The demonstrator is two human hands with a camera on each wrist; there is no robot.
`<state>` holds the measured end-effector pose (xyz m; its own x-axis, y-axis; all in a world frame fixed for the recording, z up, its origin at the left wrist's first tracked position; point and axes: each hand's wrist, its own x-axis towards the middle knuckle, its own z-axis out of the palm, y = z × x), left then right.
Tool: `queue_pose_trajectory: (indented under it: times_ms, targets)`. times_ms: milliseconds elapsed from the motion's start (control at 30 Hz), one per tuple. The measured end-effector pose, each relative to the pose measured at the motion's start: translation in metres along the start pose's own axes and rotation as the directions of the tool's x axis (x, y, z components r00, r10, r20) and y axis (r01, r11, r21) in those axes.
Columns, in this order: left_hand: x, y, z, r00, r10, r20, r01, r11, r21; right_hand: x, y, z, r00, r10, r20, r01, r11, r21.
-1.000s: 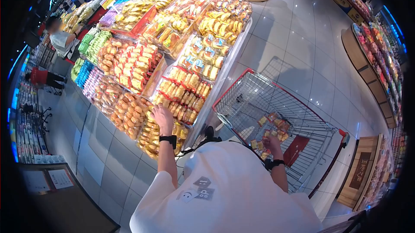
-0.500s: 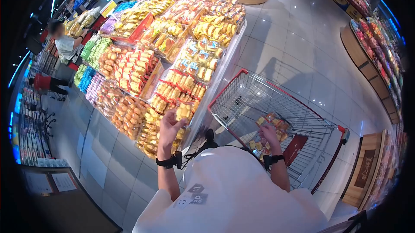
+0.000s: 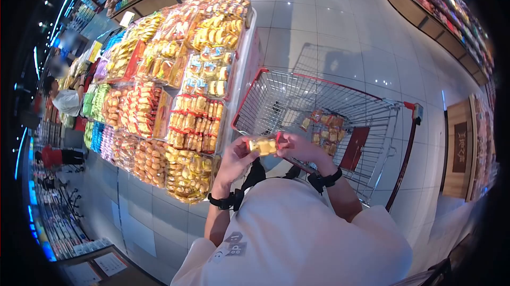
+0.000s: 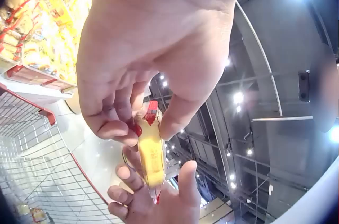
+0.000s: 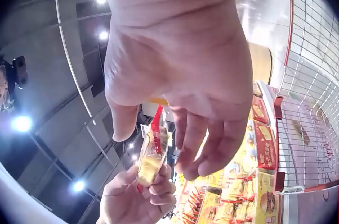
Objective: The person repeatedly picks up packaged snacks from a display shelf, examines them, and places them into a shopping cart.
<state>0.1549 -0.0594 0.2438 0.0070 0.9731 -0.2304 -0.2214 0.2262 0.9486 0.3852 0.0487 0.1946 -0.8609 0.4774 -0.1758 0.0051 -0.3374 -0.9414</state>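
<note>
A small clear-wrapped yellow bread pack (image 3: 263, 146) with red ends is held up in front of the shirt, between both hands. My left hand (image 3: 236, 161) pinches one end of it between thumb and fingers; the left wrist view shows the yellow bread pack (image 4: 152, 155) and its red crimped edge up close. At the other end is my right hand (image 3: 305, 148). Its thumb and fingers are spread around that end, with a gap beside the bread pack (image 5: 150, 166) in the right wrist view.
A shopping cart with a red panel (image 3: 355, 149) stands at right, several wrapped packs (image 3: 328, 129) inside it. On the left is a large bread display, with yellow packs (image 3: 188, 174) at its near corner. A person (image 3: 66, 101) stands beyond it. More shelves (image 3: 446, 12) line the far right.
My left hand has picked a pack from the display and brought it right, in front of the shirt. My right hand has left the cart's packs and come over to it. The view has turned right.
</note>
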Motion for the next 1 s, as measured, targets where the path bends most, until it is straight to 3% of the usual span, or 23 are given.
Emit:
queue_pose_trajectory:
  times_ms: [67, 167, 200, 267, 433, 700, 767, 800, 833, 900, 933, 1000]
  targets:
    - [0.003, -0.008, 0.007, 0.998, -0.039, 0.039, 0.038, 0.999, 0.032, -0.010, 0.001, 0.001, 0.999, 0.006, -0.044, -0.010, 0.997, -0.079]
    - [0.006, -0.013, 0.025, 0.994, -0.088, 0.063, 0.083, 0.993, 0.082, -0.029, 0.005, 0.006, 0.984, -0.012, -0.178, 0.013, 1.000, 0.007]
    - [0.008, -0.019, 0.029, 0.994, -0.083, 0.068, 0.078, 0.994, 0.083, -0.037, 0.003, 0.006, 0.982, -0.009, -0.189, 0.012, 1.000, 0.012]
    - [0.012, -0.024, 0.040, 0.993, -0.086, 0.083, 0.079, 0.993, 0.084, -0.053, -0.006, 0.005, 0.972, 0.120, -0.200, -0.130, 0.991, -0.038]
    - [0.020, -0.032, 0.065, 0.983, -0.135, 0.128, 0.105, 0.971, 0.215, -0.078, 0.002, 0.002, 0.974, 0.136, -0.180, -0.144, 0.989, -0.030]
    - [0.026, -0.061, 0.073, 0.950, -0.219, 0.224, 0.165, 0.957, 0.237, -0.113, 0.033, -0.008, 0.930, 0.240, -0.278, -0.265, 0.962, -0.057]
    - [0.028, -0.073, 0.065, 0.967, -0.181, 0.180, 0.099, 0.916, 0.388, -0.121, 0.061, -0.025, 0.837, 0.291, -0.463, -0.251, 0.957, 0.148]
    - [0.028, -0.073, 0.062, 0.967, -0.180, 0.181, 0.098, 0.917, 0.386, -0.124, 0.080, -0.043, 0.811, 0.241, -0.533, -0.330, 0.941, -0.077]
    - [0.027, -0.072, 0.058, 0.969, -0.157, 0.193, 0.061, 0.902, 0.427, -0.128, 0.104, -0.058, 0.812, 0.241, -0.532, -0.331, 0.940, -0.079]
    - [0.025, -0.071, 0.050, 0.971, -0.131, 0.200, 0.023, 0.886, 0.463, -0.136, 0.145, -0.083, 0.652, 0.308, -0.692, -0.347, 0.934, 0.089]
    - [0.022, -0.071, 0.047, 0.973, -0.115, 0.201, 0.025, 0.915, 0.402, -0.141, 0.154, -0.088, 0.655, 0.307, -0.690, -0.349, 0.933, 0.084]
    - [0.023, -0.067, 0.040, 0.977, -0.083, 0.198, 0.011, 0.941, 0.337, -0.147, 0.166, -0.097, 0.478, 0.370, -0.797, -0.623, 0.782, -0.011]
